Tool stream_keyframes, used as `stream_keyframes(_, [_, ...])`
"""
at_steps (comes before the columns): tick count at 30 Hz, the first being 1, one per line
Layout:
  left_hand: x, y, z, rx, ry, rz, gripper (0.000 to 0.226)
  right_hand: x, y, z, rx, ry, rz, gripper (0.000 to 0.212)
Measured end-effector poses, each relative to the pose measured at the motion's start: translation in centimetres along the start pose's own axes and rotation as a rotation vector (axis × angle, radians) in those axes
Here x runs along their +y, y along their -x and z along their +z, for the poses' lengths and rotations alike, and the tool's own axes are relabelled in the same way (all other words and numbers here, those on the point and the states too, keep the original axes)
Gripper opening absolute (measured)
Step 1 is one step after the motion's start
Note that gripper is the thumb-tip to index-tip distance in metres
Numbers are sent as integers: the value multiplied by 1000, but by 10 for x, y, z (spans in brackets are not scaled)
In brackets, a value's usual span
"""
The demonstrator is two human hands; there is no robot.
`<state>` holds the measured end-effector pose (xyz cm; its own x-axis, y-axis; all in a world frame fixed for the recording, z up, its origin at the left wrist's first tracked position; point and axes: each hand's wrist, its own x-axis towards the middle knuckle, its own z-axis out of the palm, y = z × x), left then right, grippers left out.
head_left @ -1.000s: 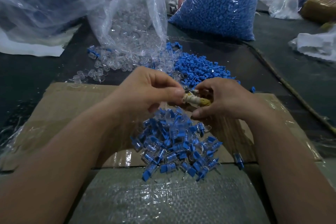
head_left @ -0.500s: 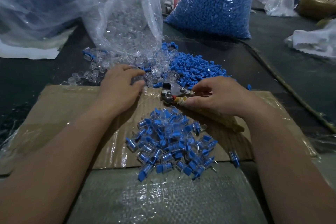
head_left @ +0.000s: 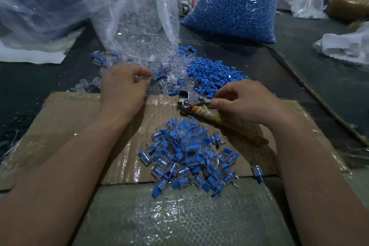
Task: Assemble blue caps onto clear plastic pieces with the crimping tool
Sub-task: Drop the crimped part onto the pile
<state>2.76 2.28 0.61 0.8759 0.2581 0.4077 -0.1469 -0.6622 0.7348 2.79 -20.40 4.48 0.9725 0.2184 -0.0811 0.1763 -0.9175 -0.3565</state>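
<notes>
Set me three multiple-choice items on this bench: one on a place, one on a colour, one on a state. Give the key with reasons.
1. Where does the finished pile lie?
A. inside the far bag
B. between the forearms, at the near edge of the cardboard
C. left of the left arm

2. What colour are the loose caps beyond the crimping tool?
A. red
B. yellow
C. blue

3. What is the left hand doing?
A. pinching a clear piece
B. lying flat on the table
C. gripping the tool

Key: 1 B, the capped pieces are heaped there; 2 C, that heap is plainly blue; 3 A, its curled fingertips hold a clear piece.
</notes>
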Motion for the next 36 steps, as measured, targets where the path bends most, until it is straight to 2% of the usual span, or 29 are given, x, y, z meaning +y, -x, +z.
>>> stream_keyframes(6, [10,2,-3,1,226,-39,21,11,-6,-3,181,7,51,21])
stream_keyframes(10, [19,7,-5,-117,434,-130,22,19,-12,-1,331,-42,125,15])
stream_keyframes(14, [29,13,-8,-278,648,-246,30,23,-18,5,354,-71,121,16])
stream_keyframes(19, [33,14,-8,-321,668,-259,26,23,-25,13,340,-34,115,25])
stream_keyframes(23, [31,13,-8,-337,776,-298,19,22,-28,15,249,5,129,31])
stream_keyframes(25, [31,12,-9,-353,783,-296,12,22,-30,16,239,5,119,26])
stream_keyframes(29, [31,14,-7,-381,695,-240,24,24,-31,16,236,-14,114,16])
stream_keyframes(33, [33,15,-6,-364,687,-246,25,23,-31,17,218,-8,84,3])
stream_keyframes(36, [34,15,-7,-359,684,-254,20,22,-29,17,286,-51,68,3])
